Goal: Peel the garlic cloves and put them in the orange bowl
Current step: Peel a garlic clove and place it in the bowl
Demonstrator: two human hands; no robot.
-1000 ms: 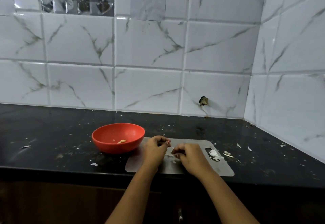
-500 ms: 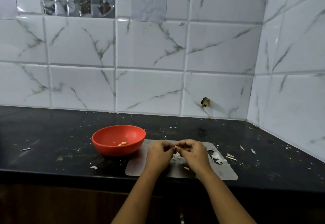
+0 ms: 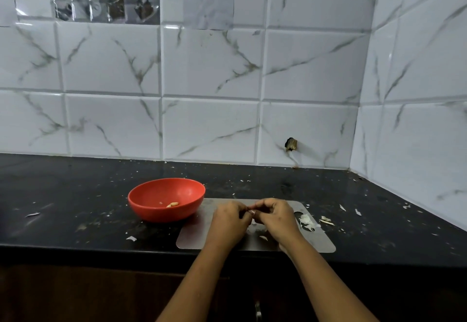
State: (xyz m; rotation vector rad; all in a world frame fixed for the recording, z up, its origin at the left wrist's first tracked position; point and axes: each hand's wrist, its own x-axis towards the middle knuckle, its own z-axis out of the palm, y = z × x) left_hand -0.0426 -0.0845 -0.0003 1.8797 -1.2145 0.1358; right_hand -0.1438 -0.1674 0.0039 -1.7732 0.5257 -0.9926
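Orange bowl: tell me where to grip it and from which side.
Probably best: pinch the orange bowl by its left rim, thumb inside, coming from the left. It stands upright and open, its round wall tapers downward with no handle, and the left hand, right hand and cutting board crowd its right side.

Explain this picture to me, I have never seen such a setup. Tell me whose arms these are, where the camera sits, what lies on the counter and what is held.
There is no machine here: these are a person's two bare hands, filmed by one wide-angle camera worn on the head, looking forward and down. The left hand and right hand meet above a grey cutting board on a black counter. Together they pinch a small garlic clove, mostly hidden by the fingers. Left of the board stands an orange bowl with a peeled clove inside. White peel scraps lie at the board's right end.
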